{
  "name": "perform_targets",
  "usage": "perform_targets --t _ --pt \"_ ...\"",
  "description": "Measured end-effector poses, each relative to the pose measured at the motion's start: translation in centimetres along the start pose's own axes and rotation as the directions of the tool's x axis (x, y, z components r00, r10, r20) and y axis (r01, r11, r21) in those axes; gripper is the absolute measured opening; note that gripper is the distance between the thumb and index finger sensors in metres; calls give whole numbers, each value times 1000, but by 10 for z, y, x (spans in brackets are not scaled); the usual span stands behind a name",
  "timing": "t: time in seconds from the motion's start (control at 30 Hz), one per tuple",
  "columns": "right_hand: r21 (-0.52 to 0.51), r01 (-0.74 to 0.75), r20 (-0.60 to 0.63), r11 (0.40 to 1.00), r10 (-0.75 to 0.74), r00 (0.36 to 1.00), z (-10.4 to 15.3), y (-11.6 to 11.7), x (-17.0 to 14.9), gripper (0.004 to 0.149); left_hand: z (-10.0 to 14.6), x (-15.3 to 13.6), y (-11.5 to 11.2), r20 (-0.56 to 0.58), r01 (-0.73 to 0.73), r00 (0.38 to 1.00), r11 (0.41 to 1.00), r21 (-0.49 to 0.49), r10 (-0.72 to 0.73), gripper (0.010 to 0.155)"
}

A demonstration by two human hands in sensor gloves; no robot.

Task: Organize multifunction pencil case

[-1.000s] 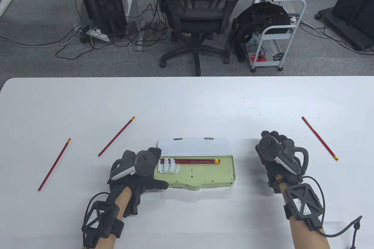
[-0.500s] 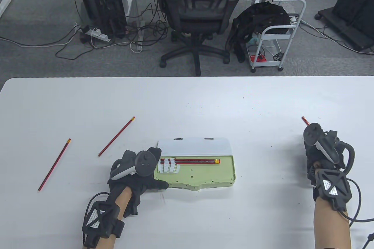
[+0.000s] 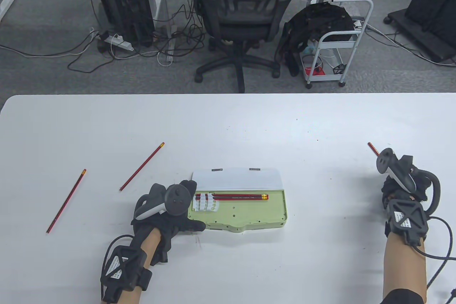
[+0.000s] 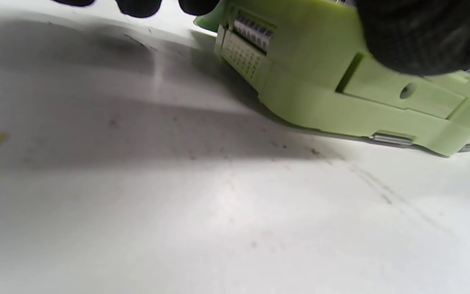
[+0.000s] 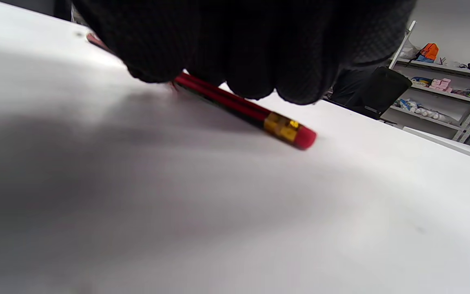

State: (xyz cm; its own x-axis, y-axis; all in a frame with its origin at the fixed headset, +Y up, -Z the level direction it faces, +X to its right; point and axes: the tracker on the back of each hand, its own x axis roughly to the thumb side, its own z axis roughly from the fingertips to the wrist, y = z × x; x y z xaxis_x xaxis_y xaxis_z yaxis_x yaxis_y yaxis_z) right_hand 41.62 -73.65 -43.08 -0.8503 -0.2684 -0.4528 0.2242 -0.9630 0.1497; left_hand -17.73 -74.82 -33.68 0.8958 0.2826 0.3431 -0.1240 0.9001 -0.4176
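Note:
The green pencil case (image 3: 249, 213) lies open at the table's middle front, its white lid (image 3: 237, 179) folded back. Two red pencils (image 3: 242, 197) lie along its far side, next to a white clip holder (image 3: 205, 205). My left hand (image 3: 192, 207) holds the case's left end, thumb on the front edge; the left wrist view shows the thumb (image 4: 418, 36) on the case (image 4: 341, 102). My right hand (image 3: 390, 184) is down over a red pencil (image 3: 372, 148) at the far right. In the right wrist view the fingers (image 5: 251, 49) close on this pencil (image 5: 259, 116), which lies on the table.
Two more red pencils lie loose on the left of the white table, one (image 3: 141, 166) nearer the case and one (image 3: 66, 201) further left. An office chair (image 3: 242, 15) and a white cart (image 3: 338, 54) stand beyond the table's far edge.
My right hand moved from beside the case out to the right and came down over the right pencil. The left hand, the case and the other pencils have not moved.

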Motion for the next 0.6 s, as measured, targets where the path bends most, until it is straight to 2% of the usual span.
perform_targets --t 0.2,0.6 --pt "17 -12 -4 1000 13 1000 -4 -3 3 42 0 0 0 -1 -1 1000 1000 0 1 116" --pt "16 -161 67 987 159 985 -6 -4 18 38 0 0 0 0 0 1000 1000 0 0 116"
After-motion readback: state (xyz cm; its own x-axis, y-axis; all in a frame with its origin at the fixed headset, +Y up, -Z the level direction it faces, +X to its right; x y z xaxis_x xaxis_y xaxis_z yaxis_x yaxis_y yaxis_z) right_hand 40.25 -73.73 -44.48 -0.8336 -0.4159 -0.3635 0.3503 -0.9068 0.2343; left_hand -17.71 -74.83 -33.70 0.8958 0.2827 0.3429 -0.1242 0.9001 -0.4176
